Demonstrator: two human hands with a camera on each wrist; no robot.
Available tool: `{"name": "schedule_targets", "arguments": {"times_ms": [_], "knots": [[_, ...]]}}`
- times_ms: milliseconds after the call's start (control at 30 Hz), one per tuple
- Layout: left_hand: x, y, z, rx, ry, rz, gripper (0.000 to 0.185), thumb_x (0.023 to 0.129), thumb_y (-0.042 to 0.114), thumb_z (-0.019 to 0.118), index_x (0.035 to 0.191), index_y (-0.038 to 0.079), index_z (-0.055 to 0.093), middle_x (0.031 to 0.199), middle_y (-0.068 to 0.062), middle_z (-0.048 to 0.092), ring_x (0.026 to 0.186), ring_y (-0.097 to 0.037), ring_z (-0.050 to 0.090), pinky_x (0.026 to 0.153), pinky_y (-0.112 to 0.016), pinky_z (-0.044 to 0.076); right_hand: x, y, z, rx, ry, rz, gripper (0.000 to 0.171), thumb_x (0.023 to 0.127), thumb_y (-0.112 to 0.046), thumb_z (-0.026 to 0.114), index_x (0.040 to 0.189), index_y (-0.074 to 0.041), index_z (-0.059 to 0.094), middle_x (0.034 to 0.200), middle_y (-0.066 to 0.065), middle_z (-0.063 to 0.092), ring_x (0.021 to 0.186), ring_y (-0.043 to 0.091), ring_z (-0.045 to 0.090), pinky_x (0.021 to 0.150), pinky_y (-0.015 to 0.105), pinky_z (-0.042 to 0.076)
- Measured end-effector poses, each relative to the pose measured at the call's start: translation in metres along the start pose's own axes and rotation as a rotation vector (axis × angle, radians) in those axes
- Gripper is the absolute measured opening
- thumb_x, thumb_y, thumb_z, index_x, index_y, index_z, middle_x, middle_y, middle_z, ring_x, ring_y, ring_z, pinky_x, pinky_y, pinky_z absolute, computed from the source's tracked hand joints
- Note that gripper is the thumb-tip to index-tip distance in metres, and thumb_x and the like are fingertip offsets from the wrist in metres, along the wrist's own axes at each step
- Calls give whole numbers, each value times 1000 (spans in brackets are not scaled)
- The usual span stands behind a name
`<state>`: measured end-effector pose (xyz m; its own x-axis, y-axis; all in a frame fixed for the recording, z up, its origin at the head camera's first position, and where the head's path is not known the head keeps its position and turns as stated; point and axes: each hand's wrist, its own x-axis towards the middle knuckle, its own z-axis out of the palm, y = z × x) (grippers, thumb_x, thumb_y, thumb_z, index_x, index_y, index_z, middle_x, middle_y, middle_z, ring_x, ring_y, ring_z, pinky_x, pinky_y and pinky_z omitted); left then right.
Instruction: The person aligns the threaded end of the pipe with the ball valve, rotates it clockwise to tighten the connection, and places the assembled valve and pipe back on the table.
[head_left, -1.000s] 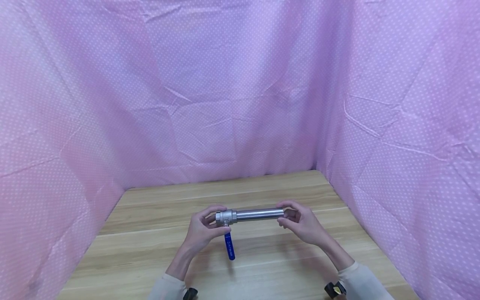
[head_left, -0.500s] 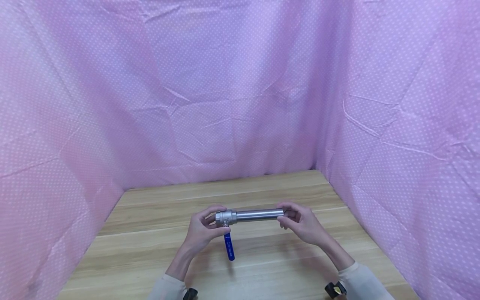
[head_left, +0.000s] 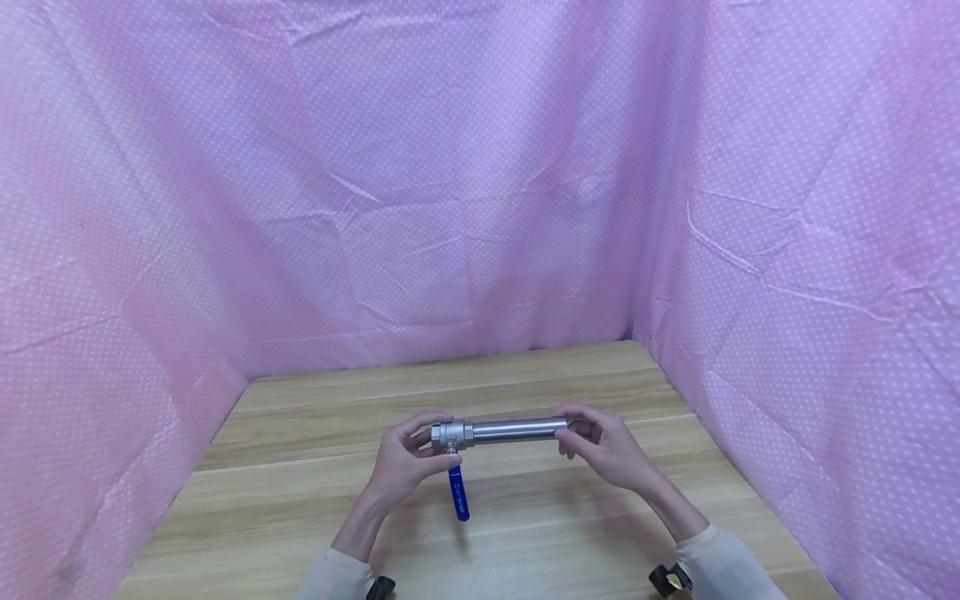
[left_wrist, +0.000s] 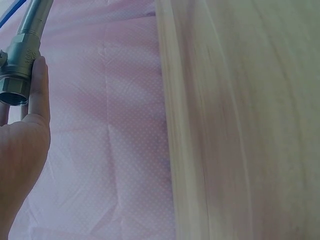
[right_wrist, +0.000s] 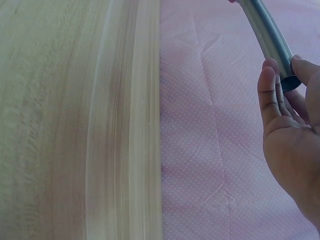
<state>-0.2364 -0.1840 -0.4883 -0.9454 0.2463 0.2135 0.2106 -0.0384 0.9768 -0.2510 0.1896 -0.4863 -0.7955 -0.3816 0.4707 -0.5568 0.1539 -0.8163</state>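
Note:
A silver ball valve (head_left: 452,432) with a blue lever handle (head_left: 459,493) is joined to a straight steel pipe (head_left: 517,429). Both are held roughly level above the table, the lever pointing toward me. My left hand (head_left: 402,457) grips the valve, its thumb near the base of the lever. At the pipe's far right end my right hand (head_left: 606,447) pinches with thumb and fingers. In the left wrist view the valve's open hexagonal end (left_wrist: 14,90) faces the palm. The pipe's open end (right_wrist: 290,82) shows between the fingers in the right wrist view.
A light wood-grain table (head_left: 315,492) lies beneath the hands. Pink dotted cloth (head_left: 450,208) hangs behind it and along both sides. A black strap device (head_left: 670,579) sits at the right wrist, and another (head_left: 381,587) at the left.
The right thumb and fingers have shifted slightly at the pipe's end. The valve, pipe and left hand stay almost in the same place.

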Motion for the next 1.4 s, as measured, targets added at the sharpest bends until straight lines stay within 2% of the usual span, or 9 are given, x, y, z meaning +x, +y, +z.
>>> {"name": "schedule_targets", "arguments": {"times_ms": [167,400,700,1133,1267,1400], "knots": [[0,-1,0,1,2,-5,67,82,-5,95,143,0,70,155,-25,60,127,-16,77,106,-37,70,-1,-1,0,21,-5,17,34,103,6,76,135,9,68,86,21,77,75,9,76,63,25,66],[1,-2,-1,22,-2,-5,65,83,-3,96,143,2,71,154,-25,61,128,-18,76,108,-36,69,-1,-7,-2,44,-15,48,40,100,7,79,137,2,67,91,22,78,81,5,78,69,34,73],[1,-1,0,18,3,-13,65,83,-4,95,143,1,71,153,-26,62,127,-18,77,107,-37,70,-1,-7,-2,45,-13,42,39,100,7,78,136,2,68,91,23,79,81,5,78,69,28,71],[1,0,0,20,3,-14,65,83,-4,95,143,1,71,152,-25,63,126,-17,77,107,-36,69,0,-9,-2,30,-11,70,36,101,3,79,135,2,69,89,20,78,78,5,76,68,27,70],[1,1,0,23,8,-15,65,83,-4,95,143,2,71,152,-25,63,126,-17,77,107,-36,70,0,-7,-1,22,-9,58,34,102,3,78,135,3,69,88,20,78,77,14,78,67,27,69],[1,1,0,23,9,-15,65,83,-4,95,143,2,71,153,-25,63,127,-18,77,107,-36,69,-1,-5,0,19,-7,37,33,102,4,77,134,5,69,88,22,77,77,12,77,66,25,68]]}}
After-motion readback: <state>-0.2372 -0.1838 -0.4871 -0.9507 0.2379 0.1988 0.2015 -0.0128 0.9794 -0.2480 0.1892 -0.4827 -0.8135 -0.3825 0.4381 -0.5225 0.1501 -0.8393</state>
